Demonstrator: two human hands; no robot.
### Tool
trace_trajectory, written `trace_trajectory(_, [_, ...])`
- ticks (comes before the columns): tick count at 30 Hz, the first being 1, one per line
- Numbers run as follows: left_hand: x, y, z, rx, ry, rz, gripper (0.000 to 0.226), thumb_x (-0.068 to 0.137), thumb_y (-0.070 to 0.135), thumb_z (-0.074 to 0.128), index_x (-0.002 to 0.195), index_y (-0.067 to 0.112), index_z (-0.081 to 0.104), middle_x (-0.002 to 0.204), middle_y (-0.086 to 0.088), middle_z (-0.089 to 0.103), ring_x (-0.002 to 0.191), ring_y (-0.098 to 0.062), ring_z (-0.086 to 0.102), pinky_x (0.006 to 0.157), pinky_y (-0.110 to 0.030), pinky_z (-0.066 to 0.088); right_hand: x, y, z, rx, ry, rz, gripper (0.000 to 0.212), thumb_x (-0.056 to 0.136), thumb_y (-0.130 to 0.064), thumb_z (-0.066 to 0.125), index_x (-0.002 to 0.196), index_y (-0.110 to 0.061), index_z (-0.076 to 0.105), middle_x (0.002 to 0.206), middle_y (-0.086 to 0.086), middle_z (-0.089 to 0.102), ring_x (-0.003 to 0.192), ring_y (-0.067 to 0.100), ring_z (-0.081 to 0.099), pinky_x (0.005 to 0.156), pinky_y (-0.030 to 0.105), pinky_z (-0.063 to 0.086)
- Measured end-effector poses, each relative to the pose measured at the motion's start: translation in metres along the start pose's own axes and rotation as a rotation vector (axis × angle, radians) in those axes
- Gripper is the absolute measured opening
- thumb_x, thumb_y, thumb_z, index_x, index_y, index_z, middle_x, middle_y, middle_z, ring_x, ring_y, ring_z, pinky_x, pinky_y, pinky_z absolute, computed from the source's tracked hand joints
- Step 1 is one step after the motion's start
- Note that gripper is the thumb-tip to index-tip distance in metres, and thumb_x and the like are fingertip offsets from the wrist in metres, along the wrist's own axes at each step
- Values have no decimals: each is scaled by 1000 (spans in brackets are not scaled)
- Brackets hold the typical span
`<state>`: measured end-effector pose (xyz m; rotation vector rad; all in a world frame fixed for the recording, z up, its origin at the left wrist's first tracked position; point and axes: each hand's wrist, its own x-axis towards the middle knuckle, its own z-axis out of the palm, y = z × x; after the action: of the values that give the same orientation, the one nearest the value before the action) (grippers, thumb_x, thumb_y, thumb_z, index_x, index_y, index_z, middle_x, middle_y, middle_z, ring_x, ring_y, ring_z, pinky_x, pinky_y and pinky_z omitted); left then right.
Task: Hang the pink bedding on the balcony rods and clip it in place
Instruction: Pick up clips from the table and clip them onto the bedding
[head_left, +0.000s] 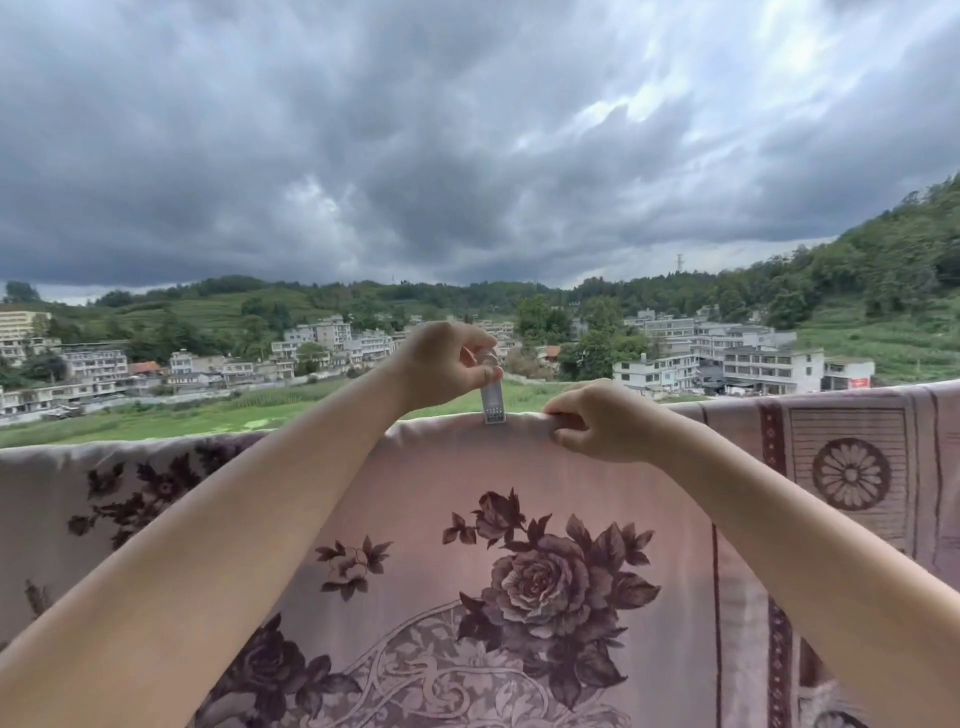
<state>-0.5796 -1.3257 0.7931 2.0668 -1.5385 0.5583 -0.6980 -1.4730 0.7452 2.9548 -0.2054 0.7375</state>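
Head view, listed by size, each place given from the pink bedding.

Sky: heavy grey cloud, filling everything far above the bedding's top fold.

Hillsides and town: green slopes and pale multi-storey buildings (763, 364) behind and beyond the bedding, with a grass field (156, 421) just past its top edge.

Pink bedding (519, 597): task item. Draped over a horizontal support that is hidden under the cloth; its top fold runs across the whole width, humped highest at the centre. The near face hangs down toward the viewer, printed with dark maroon roses and leaf scrolls. A patterned border strip with a round medallion (852, 475) sits at its right end.

Arms: two bare forearms reach up from the lower corners over the bedding's near face.

Left hand (447, 364): raised just above the centre of the top fold. Grip closed, thumb and fingertips pinching the upper end of the clip.

Right hand (597, 421): resting on the top fold, just right of the clip. Grip closed on a bunched pinch of the bedding's edge, fingers curled over the cloth.

Clip (492, 400): small, pale grey, upright, its lower end meeting the top fold at the bedding's centre hump. Whether its lower end is already clamped on the cloth or only touching cannot be told.
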Motion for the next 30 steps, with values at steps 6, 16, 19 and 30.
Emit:
trace_trajectory(6, [-30,19,37,123,331,61,50,83,10,62,129,-2,45,134,-18,51,126,-30,46,108,-31,30,-18,10,-6,-46,3,-35,32,87,-16,54,116,-5,58,116,10,62,105,24,58,95,36,45])
trace_trajectory(16, [7,184,180,163,136,295,55,92,16,44,142,6,22,153,-12,19,144,-23,11,117,-34,-1,-223,148,-28,-86,225,428,53,85,-15,58,134,-7,40,145,11,37,137,24,29,113,33,22])
trace_trajectory(19, [21,273,246,80,-75,429,54,95,21,37,144,8,17,155,-10,14,144,-21,8,118,-32,4,-310,211,-31,-139,233,600,52,83,-15,60,130,-2,44,140,19,42,134,33,33,114,42,26])
trace_trajectory(30, [10,654,502,-81,-457,683,66,95,41,33,145,10,3,156,-9,-1,144,-23,-4,117,-41,4,-683,393,-61,-456,-172,1387,57,91,-37,34,140,-10,25,150,15,24,139,34,15,114,43,15])
